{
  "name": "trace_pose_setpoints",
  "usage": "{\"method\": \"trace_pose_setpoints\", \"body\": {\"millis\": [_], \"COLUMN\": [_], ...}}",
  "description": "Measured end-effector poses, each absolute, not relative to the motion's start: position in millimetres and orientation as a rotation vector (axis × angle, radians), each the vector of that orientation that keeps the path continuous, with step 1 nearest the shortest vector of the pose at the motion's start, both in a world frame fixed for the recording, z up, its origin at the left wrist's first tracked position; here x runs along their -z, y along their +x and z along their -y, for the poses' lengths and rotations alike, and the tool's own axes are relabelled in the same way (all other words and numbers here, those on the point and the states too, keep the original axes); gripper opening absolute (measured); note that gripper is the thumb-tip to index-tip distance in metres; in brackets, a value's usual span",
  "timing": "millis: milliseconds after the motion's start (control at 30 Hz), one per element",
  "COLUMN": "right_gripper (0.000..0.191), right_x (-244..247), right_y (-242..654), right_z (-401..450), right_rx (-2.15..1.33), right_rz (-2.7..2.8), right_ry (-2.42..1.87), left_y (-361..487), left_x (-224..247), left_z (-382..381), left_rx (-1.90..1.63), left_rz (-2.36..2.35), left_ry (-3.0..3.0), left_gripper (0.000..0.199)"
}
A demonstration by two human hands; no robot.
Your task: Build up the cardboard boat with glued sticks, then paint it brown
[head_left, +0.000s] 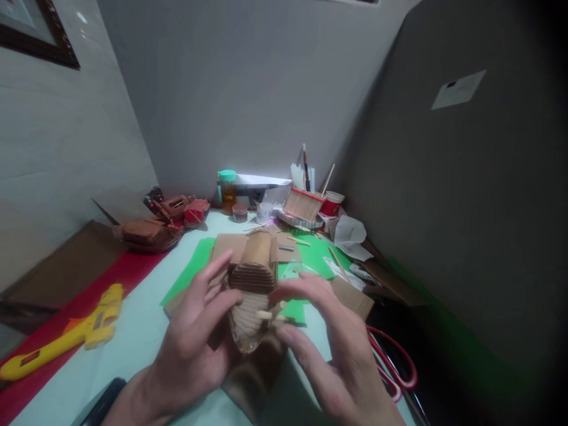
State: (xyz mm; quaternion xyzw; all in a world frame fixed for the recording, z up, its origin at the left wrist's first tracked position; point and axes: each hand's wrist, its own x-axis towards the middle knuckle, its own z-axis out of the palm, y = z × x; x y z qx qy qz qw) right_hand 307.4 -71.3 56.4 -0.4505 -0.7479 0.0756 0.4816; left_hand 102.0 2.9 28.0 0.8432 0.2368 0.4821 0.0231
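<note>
My left hand is closed around the left side of a small cardboard boat, its thumb over the rim and its palm beneath. The boat has a pointed end towards me and a rounded cabin of corrugated cardboard. Short pale wooden sticks jut across its right edge. On that side is my right hand, index finger against the boat near the cabin. Its thumb sits lower, close to the stick ends, with a gap between thumb and finger. Whether the thumb touches a stick is unclear.
A yellow glue gun lies on the left, and red-handled scissors are at the right edge. Green sheets and cardboard pieces cover the middle. Behind stand a capped bottle, a stick-sided holder and reddish-brown models.
</note>
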Motion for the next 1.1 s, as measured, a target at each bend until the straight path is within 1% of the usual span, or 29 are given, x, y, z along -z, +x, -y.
{"method": "trace_pose_setpoints", "body": {"millis": [100, 233, 400, 567, 667, 800, 900, 933, 1000, 1100], "right_gripper": [0.017, 0.012, 0.012, 0.012, 0.012, 0.024, 0.017, 0.015, 0.017, 0.026], "right_x": [-57, -58, -58, -56, -55, -54, -54, -53, -53, -48], "right_y": [304, 303, 304, 302, 303, 308, 310, 309, 307, 298], "right_z": [68, 66, 66, 65, 66, 67, 66, 66, 64, 60], "right_rx": [-0.214, -0.301, -0.288, -0.313, -0.336, -0.295, -0.277, -0.31, -0.463, -0.87], "right_rz": [1.784, 1.783, 1.797, 1.808, 1.766, 1.53, 1.269, 1.202, 1.116, 1.105], "right_ry": [-1.034, -1.007, -1.003, -1.006, -1.015, -1.073, -1.137, -1.155, -1.177, -1.123], "left_y": [102, 102, 103, 102, 100, 94, 91, 90, 89, 89], "left_x": [-30, -31, -30, -29, -28, -30, -32, -33, -33, -32], "left_z": [-2, -1, -2, -2, -2, -5, -9, -10, -12, -13], "left_rx": [-1.484, -1.483, -1.499, -1.483, -1.467, -1.448, -1.477, -1.485, -1.49, -1.499], "left_rz": [-0.696, -0.692, -0.673, -0.666, -0.694, -0.796, -0.848, -0.865, -0.893, -0.922], "left_ry": [2.653, 2.672, 2.657, 2.657, 2.643, 2.556, 2.461, 2.421, 2.353, 2.23], "left_gripper": [0.032, 0.028, 0.028, 0.034, 0.033, 0.03, 0.031, 0.03, 0.029, 0.03]}}
